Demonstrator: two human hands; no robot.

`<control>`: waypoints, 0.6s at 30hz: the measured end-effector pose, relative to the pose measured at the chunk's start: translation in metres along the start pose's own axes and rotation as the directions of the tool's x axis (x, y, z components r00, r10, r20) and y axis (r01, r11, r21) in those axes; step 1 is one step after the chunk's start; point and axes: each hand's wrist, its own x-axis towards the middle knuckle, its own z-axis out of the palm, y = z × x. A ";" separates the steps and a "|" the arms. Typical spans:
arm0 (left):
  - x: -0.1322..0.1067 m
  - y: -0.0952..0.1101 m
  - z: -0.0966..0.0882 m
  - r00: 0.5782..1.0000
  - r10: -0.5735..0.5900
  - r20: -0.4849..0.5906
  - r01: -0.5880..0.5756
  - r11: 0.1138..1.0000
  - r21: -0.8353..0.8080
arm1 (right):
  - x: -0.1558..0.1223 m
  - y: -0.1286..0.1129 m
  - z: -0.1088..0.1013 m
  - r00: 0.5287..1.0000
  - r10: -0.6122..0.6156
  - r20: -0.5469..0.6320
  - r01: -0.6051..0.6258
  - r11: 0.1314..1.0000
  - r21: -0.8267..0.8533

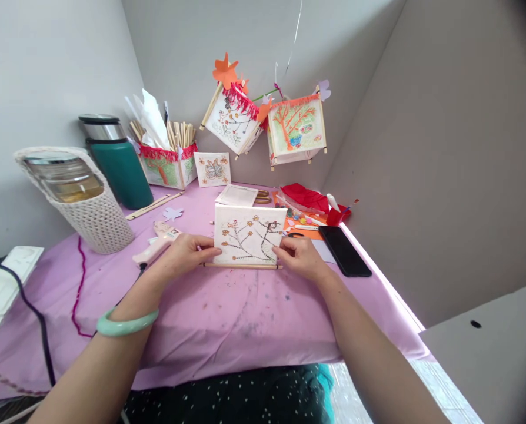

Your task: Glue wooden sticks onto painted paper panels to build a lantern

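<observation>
A small white panel painted with a flowering branch and a bird [247, 235] stands nearly upright on the table in front of me. My left hand [196, 252] pinches its left edge, and my right hand [299, 254] pinches its lower right edge. Along the panel's bottom runs a thin wooden stick [240, 267] with dark ends. Whether stick and panel are joined I cannot tell. Just left of my left hand lies a pale pink glue gun [160, 244] with a cord. A black phone [346, 250] rests to the right of my right hand.
Two painted lanterns [297, 126] hang at the back. On the left stand a green bottle [119, 171] and a glass jar in a crocheted holder [93, 218]. A decorated box [168, 168] holds sticks. A butterfly panel [212, 169] leans behind, and red cloth [305, 196] lies right.
</observation>
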 end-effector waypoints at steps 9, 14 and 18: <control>-0.001 -0.001 0.000 1.000 -0.020 0.017 0.020 1.000 0.021 | -0.001 0.002 0.000 1.000 -0.006 0.016 0.006 1.000 -0.004; -0.001 -0.001 -0.001 0.998 -0.052 0.038 0.051 0.999 0.020 | 0.000 0.001 -0.001 0.999 0.014 0.037 -0.015 1.000 0.012; -0.001 0.001 -0.001 0.998 -0.051 0.034 0.051 0.999 0.012 | 0.000 0.000 -0.002 0.997 0.041 0.070 -0.043 0.999 0.024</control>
